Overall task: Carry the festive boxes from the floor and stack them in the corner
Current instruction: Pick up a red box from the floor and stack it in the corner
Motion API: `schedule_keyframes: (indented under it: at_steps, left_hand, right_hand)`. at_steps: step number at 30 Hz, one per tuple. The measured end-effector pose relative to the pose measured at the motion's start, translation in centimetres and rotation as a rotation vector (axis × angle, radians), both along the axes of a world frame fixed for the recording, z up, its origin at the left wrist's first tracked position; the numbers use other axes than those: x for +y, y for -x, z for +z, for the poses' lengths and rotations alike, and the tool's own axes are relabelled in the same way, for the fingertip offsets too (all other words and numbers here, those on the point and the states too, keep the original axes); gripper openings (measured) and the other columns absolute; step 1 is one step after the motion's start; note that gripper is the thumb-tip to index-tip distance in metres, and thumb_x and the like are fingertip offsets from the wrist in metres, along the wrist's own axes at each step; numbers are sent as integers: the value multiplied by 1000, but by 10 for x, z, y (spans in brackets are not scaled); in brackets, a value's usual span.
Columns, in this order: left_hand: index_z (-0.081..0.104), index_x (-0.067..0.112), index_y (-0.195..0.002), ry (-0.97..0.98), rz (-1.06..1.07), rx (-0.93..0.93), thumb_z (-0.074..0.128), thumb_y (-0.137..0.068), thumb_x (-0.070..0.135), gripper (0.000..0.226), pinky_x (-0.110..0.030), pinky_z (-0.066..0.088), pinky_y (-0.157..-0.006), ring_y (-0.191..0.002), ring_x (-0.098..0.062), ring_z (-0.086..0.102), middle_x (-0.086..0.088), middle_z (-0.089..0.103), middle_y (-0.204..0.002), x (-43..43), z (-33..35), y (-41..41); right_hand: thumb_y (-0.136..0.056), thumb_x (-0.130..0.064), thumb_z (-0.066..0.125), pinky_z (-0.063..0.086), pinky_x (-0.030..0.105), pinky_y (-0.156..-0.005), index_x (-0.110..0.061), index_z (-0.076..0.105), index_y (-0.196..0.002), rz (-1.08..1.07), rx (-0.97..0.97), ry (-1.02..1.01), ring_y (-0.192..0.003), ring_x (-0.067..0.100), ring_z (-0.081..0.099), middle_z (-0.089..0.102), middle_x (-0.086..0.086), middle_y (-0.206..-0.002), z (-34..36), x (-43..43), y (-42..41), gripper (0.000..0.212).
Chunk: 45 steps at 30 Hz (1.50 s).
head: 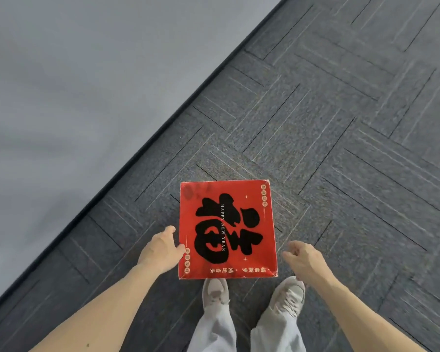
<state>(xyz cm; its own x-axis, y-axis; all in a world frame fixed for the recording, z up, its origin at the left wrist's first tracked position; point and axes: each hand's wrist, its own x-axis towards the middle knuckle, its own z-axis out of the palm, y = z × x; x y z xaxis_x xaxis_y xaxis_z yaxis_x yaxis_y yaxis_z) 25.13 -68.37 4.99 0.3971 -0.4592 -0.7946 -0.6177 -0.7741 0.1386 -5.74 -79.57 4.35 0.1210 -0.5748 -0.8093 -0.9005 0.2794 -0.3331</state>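
Festive box point(228, 229): left hand point(163, 247) apparently touching 9 o'clock edge, grip unclear; right hand point(302, 255) loosely curled, apart, 3 o'clock.

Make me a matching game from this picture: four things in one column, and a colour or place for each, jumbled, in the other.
1. festive box
2. left hand
3. right hand
4. shoes

A. pale, just below the box in the picture
B. touching the box's left edge
C. red with a big black character
D. off the box's right side, holding nothing

Pairs: 1-C, 2-B, 3-D, 4-A
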Motion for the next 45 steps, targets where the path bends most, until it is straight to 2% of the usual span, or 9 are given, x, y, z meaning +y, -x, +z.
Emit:
schedule_keyframes:
  at_steps: [3, 7, 13, 19, 24, 32, 36, 41, 45]
  left_hand:
    - [20, 16, -153, 0, 91, -18, 57, -95, 42, 74, -44, 46, -101, -129, -30, 52, -12, 47, -147, -9, -36, 1]
    - [7, 13, -155, -29, 251, 40, 58, -96, 38, 82, -44, 41, -103, -130, -34, 50, -14, 46, -147, -20, -68, 4]
    - [43, 24, -128, 32, 326, 151, 68, -83, 41, 54, -42, 49, -94, -103, -22, 62, 2, 64, -112, -16, -88, 2]
    - [45, 29, -129, 146, 299, 195, 75, -79, 35, 59, -40, 52, -92, -101, -20, 66, 7, 68, -111, -21, -44, 5]
    - [32, 23, -148, 239, 239, 200, 76, -84, 26, 78, -37, 41, -104, -129, -20, 51, 2, 60, -132, -50, 31, 6]
    - [29, 23, -152, 491, -48, 245, 78, -83, 24, 83, -34, 41, -103, -133, -22, 49, -1, 52, -144, -134, 229, 26]
    - [29, 23, -153, 625, -231, 290, 81, -79, 22, 91, -34, 38, -107, -138, -23, 45, -2, 48, -148, -176, 337, 58]
    - [29, 17, -154, 772, -440, 345, 86, -75, 24, 97, -41, 40, -112, -139, -28, 43, -7, 45, -151, -205, 456, 136]
    - [37, 26, -146, 881, -646, 509, 82, -77, 16, 84, -41, 50, -103, -115, -10, 60, 12, 60, -128, -193, 527, 223]
  right_hand:
    - [-94, -27, 52, 31, 33, -65, -15, 50, -85, 39, -3, -22, -71, 18, 45, 53, 3, -82, -39, -4, 0, 15]
    - [-98, -31, 52, 41, 32, -85, -16, 44, -144, 14, -56, -135, -111, 22, 59, 60, 4, -129, -74, -12, -7, 49]
    - [-94, -17, 55, 50, 41, -92, -25, 41, -138, -67, -139, -176, -106, 21, 61, 61, -2, -119, -86, -9, -22, 46]
    - [-94, -19, 56, 48, 48, -97, -34, 38, -132, -139, -138, -143, -107, 23, 60, 61, -2, -120, -52, -8, -16, 45]
    - [-94, -22, 58, 52, 47, -95, -38, 35, -137, -220, -204, -81, -101, 18, 66, 65, -7, -117, 21, -24, -9, 51]
    - [-93, -18, 58, 53, 38, -89, -43, 37, -142, -446, -320, 152, -100, 9, 65, 64, -13, -119, 229, -48, 27, 59]
    - [-84, -27, 60, 53, 47, -97, -48, 35, -143, -554, -396, 298, -105, 12, 67, 63, -17, -126, 340, -39, 68, 67]
    - [-72, -39, 60, 49, 50, -102, -56, 33, -141, -722, -439, 487, -108, 13, 66, 62, -19, -129, 452, 3, 140, 77]
    - [-90, -18, 61, 44, 38, -102, -43, 33, -146, -873, -389, 644, -109, 13, 61, 56, -18, -131, 530, 77, 197, 67]
